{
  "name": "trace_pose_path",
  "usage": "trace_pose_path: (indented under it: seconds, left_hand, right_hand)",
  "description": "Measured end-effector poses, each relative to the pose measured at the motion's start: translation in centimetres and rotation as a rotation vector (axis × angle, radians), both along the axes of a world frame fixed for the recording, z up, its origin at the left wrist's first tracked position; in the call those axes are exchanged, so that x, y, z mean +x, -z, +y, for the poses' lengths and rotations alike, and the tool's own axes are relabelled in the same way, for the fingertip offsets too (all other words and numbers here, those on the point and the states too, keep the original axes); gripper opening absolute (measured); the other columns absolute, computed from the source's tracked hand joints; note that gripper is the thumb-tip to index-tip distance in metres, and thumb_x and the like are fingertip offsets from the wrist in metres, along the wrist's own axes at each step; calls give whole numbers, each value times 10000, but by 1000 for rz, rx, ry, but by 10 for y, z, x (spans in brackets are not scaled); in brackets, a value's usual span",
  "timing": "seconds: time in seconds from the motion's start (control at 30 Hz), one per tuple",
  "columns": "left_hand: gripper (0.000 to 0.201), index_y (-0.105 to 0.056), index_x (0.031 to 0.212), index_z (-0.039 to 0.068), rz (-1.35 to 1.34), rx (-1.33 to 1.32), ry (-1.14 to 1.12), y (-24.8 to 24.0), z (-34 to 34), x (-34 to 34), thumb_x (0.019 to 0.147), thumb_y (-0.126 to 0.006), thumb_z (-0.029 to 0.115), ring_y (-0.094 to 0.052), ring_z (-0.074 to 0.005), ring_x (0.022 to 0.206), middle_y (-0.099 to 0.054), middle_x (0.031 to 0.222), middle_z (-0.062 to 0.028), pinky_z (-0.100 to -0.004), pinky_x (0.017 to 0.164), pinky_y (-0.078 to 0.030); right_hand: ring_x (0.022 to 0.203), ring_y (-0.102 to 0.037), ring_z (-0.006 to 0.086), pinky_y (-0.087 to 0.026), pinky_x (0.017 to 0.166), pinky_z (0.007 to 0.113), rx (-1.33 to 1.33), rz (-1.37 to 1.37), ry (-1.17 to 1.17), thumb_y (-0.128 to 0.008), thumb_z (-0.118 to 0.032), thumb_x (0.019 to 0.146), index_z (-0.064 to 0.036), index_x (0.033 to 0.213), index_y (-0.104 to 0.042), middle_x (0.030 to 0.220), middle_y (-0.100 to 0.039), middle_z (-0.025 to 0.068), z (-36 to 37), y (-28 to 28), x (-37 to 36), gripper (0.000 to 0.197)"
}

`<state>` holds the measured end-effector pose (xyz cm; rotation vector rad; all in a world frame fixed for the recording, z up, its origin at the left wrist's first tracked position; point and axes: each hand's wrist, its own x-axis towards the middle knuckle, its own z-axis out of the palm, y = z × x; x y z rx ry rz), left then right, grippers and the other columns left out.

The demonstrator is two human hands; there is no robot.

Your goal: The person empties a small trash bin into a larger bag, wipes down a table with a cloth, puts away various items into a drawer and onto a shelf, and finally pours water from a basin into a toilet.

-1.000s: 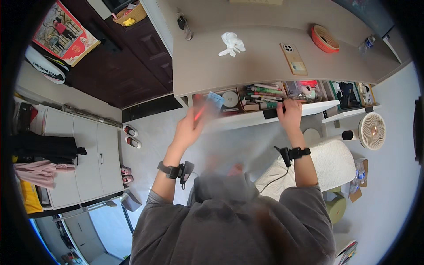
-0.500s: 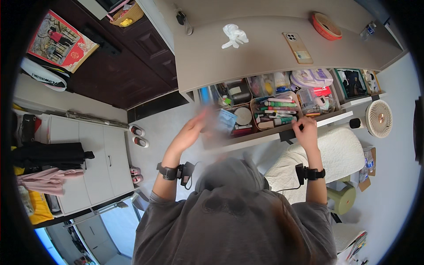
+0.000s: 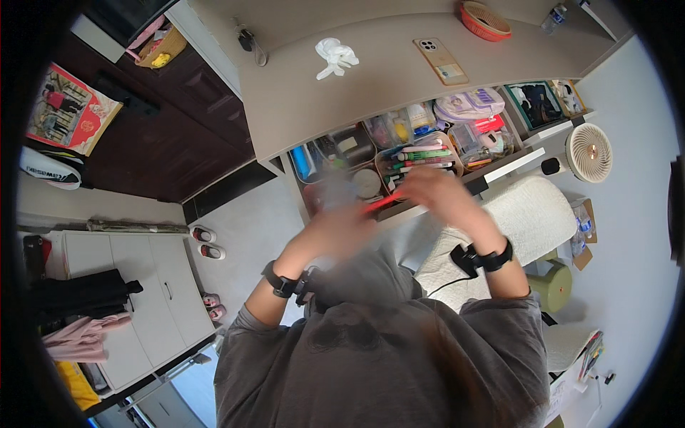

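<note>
now your right hand (image 3: 444, 198) is off the front of the drawer (image 3: 515, 164), where it was half a second ago, and it has come across to meet your left hand (image 3: 337, 232) above the drawer's near side. a thin red stick (image 3: 384, 202) spans the gap between them, slanting up from left to right; it is too blurred to say what kind of thing it is. your right fingers look bent at its upper end and your left hand is by its lower end, but both are smeared by motion, so you cannot tell how far open either is or how firmly it grips. for the work in hand, this seems to mean that both hands now attend to the stick and neither steadies the drawer, which stays pulled out. just beyond your hands, the pens (image 3: 428, 153) lie in their tray (image 3: 459, 158), with a round white thing (image 3: 367, 183) beside it. on the counter (image 3: 371, 100), the phone (image 3: 440, 61) and crumpled white tissue (image 3: 335, 57) look untouched.
</note>
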<state>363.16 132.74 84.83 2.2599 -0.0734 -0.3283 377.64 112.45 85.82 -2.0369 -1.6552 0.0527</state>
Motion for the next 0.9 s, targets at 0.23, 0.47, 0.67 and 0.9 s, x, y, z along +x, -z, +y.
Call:
trace_pose_path:
  seconds: [0.23,0.47,0.67,0.9]
  left_hand:
    - [421,-541,1140,12,-87,104,12,12,18,20,855,-560,322,-581,-320,968,-606,1042,-182,-357,808,-452]
    - [436,-532,1152,19,-75,46,-56,7,15,37,842,-578,322,-594,-286,884,-611,1027,-168,-350,767,-460]
    - [449,-527,1157,16,-26,23,-83,13,24,36,838,-589,324,-598,-257,824,-606,1030,-163,-330,732,-468]
    - [444,-520,1155,10,-128,49,-8,31,26,38,832,-604,302,-616,-269,824,-607,1029,-170,-342,731,-475]
  right_hand:
    - [792,-581,274,-459,688,339,-109,266,407,-613,-54,748,-50,841,-622,836,-596,99,-52,46,115,94]
    - [1068,-525,281,-409,890,398,-360,-148,348,-581,-108,750,-106,938,-645,1039,-608,97,-26,92,120,198]
    - [1191,-442,296,-371,975,405,-475,38,125,-521,-74,804,-76,1207,-531,1292,-464,119,-7,92,108,403]
    - [1192,-439,301,-383,962,409,-594,215,64,-479,-81,826,-75,1214,-524,1316,-446,121,-2,82,95,390]
